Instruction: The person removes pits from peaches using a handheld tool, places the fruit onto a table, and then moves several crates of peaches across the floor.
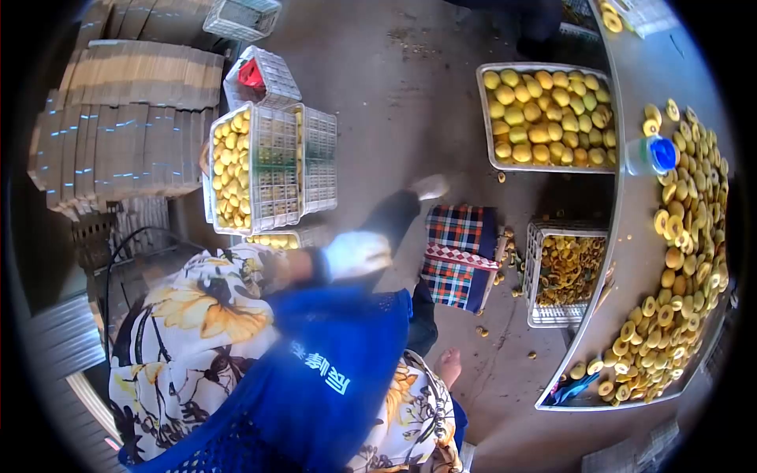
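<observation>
My left hand, in a white glove, is in front of my blue apron. It is smeared by motion, so its fingers do not show clearly, and I see nothing held in it. Only a scrap of white, likely the glove of my right hand, shows below a blue cuff at the bottom edge; its fingers are hidden. Ahead of me, a low seat with a plaid cushion stands on the floor.
Halved, pitted yellow fruit covers much of the metal table, beside a blue-lidded jar. Crates hold whole yellow fruit and scraps. More fruit crates stand left, near stacked flattened cardboard. Scraps litter the floor.
</observation>
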`<state>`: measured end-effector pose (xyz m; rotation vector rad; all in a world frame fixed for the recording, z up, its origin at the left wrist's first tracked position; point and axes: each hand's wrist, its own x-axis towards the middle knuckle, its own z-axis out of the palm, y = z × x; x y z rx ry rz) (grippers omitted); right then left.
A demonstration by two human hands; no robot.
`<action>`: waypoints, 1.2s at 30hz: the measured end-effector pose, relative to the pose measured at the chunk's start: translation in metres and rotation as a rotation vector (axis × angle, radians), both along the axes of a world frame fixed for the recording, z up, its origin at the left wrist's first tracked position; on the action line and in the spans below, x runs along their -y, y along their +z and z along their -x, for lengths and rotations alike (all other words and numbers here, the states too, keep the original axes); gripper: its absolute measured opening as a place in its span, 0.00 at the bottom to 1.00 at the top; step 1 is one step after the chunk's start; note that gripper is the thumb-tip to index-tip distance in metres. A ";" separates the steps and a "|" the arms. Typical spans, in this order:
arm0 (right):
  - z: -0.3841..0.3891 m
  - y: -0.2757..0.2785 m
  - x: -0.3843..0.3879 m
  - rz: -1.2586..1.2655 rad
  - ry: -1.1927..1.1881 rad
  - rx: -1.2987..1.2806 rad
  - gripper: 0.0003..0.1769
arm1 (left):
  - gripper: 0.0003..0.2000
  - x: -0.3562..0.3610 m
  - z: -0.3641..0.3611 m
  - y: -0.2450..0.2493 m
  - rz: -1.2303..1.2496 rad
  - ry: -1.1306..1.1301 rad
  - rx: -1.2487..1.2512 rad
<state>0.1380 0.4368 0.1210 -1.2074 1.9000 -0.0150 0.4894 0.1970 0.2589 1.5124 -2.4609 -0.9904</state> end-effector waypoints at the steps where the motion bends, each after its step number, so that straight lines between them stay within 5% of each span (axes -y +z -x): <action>1: -0.008 0.011 -0.002 -0.063 0.064 -0.026 0.13 | 0.11 0.002 -0.012 0.006 -0.125 0.064 0.065; 6: -0.042 0.028 -0.007 -0.148 0.024 -0.133 0.13 | 0.14 0.030 -0.038 -0.021 -0.451 0.451 0.095; 9: -0.081 0.048 0.002 -0.193 -0.012 -0.143 0.13 | 0.15 0.041 -0.078 -0.045 -0.374 0.469 0.035; 13: -0.140 0.059 0.007 -0.253 0.088 -0.122 0.14 | 0.15 0.105 -0.131 0.018 -0.483 0.369 0.184; 15: -0.161 0.065 0.010 -0.196 0.051 -0.075 0.12 | 0.16 0.086 -0.192 -0.022 -0.356 0.674 0.192; 16: -0.175 0.071 0.023 -0.166 0.029 -0.064 0.12 | 0.17 0.075 -0.222 -0.027 -0.308 0.610 0.208; 17: -0.187 0.072 0.043 -0.130 0.008 -0.050 0.11 | 0.18 0.077 -0.240 -0.015 -0.254 0.549 0.228; 19: -0.187 0.057 0.057 -0.130 0.096 -0.027 0.13 | 0.20 0.067 -0.248 0.013 -0.379 0.888 0.212; 22: -0.174 0.027 0.077 0.000 0.298 -0.029 0.13 | 0.22 0.034 -0.258 0.033 -0.413 0.984 0.239; 23: -0.171 0.031 0.095 0.019 0.294 -0.030 0.13 | 0.09 0.023 -0.255 0.035 -0.277 0.923 0.278; 25: -0.170 0.032 0.122 0.043 0.221 -0.002 0.14 | 0.08 0.016 -0.237 0.054 -0.112 0.623 0.413; 26: -0.170 0.028 0.131 0.048 0.158 0.022 0.15 | 0.20 0.025 -0.230 0.063 -0.342 0.683 0.480; 29: -0.171 0.034 0.165 0.058 0.099 0.000 0.15 | 0.19 0.035 -0.237 0.041 -0.098 0.520 0.369; 31: -0.175 0.039 0.183 0.068 0.072 -0.027 0.15 | 0.20 0.068 -0.254 -0.002 -0.246 0.673 0.310; 36: -0.182 0.044 0.235 0.166 -0.015 -0.039 0.15 | 0.22 0.190 -0.269 -0.051 -0.218 0.540 0.181</action>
